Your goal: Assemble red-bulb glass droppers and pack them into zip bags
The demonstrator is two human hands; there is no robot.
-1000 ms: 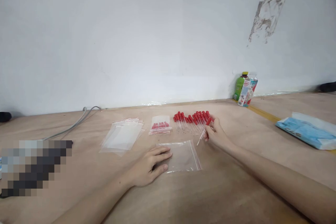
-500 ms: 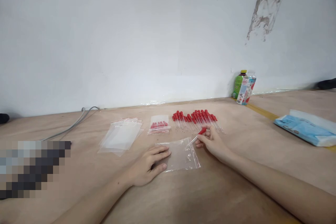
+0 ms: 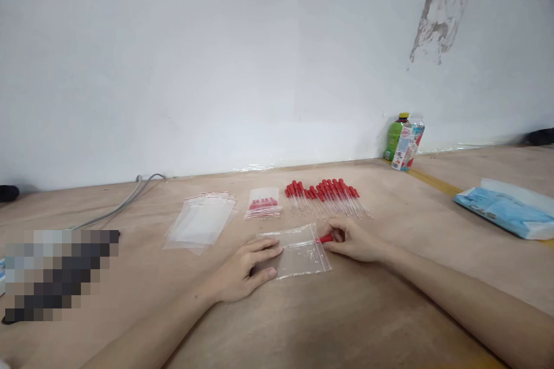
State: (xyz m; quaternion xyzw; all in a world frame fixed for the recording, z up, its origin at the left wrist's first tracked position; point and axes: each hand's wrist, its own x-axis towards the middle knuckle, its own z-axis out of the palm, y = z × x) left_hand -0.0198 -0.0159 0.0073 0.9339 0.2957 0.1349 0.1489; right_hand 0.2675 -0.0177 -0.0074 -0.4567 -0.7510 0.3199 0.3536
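A clear zip bag [image 3: 300, 259] lies flat with its mouth facing right. My left hand [image 3: 242, 271] rests on the bag's left end, fingers stretched and apart, pressing it down. Pinched in my right hand [image 3: 352, 240] is a dropper [image 3: 325, 239] by its red bulb. The dropper's clear tube lies inside the bag, pointing left, while the bulb is at the mouth. Just beyond my right hand, several loose red-bulbed droppers [image 3: 335, 190] lie in a row. A small zip bag [image 3: 263, 203] with several droppers in it is left of that row.
A fanned stack of clear zip bags [image 3: 201, 225] lies left of the filled bag. Two drink bottles [image 3: 400, 141] stand against the wall at right. A blue tissue pack [image 3: 506, 210] is at far right. A grey cable [image 3: 115, 213] and a pixelated object [image 3: 60, 277] are at left.
My right hand has moved down and pushed the dropper leftward, so its tube now lies inside the bag. My left hand has stayed on the bag.
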